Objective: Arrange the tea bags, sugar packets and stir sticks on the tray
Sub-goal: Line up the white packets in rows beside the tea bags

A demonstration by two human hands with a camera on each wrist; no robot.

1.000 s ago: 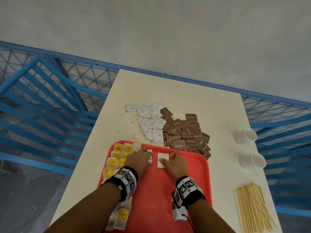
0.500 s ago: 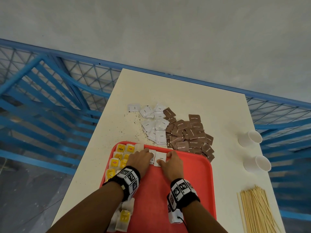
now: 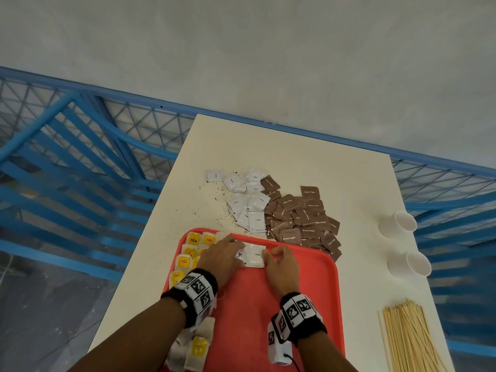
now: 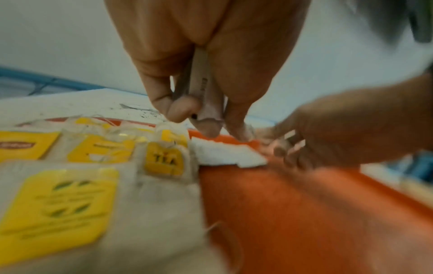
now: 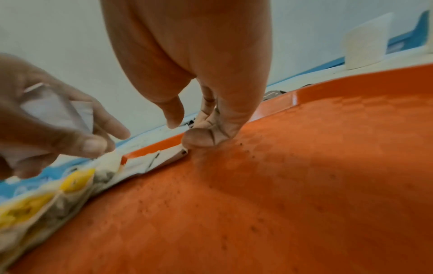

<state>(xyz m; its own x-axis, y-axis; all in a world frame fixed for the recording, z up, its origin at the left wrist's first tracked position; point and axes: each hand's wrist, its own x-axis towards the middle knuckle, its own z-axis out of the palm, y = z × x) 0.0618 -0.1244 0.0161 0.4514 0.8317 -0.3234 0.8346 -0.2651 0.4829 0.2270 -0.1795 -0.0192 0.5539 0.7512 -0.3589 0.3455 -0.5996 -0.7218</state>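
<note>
- Right now the right hand lies low on the tray floor, its thumb and fingertips pressed at the right edge of a flat white paper packet printed "Coffee"; whether it pinches that edge or only nudges it I cannot tell.
- Opposite it, the left hand holds a few spare white packets clamped between thumb and curled fingers, while one fingertip reaches down to the white packet's far left corner.
- That white packet sits at the far rim of the red plastic tray, just beside the rows of yellow-tagged tea bags filling the tray's left side.
- Judging by this, the tea-bag block is mostly laid and the step in hand is starting the packet row next to it.
- Further out on the cream table, a loose heap of white packets touches a heap of brown sugar packets; the bundle of pale wooden stir sticks lies well apart on the right.
- Next, I judge, comes squaring this packet against the tea bags, then feeding another from the left hand's stack without disturbing the row.
</note>
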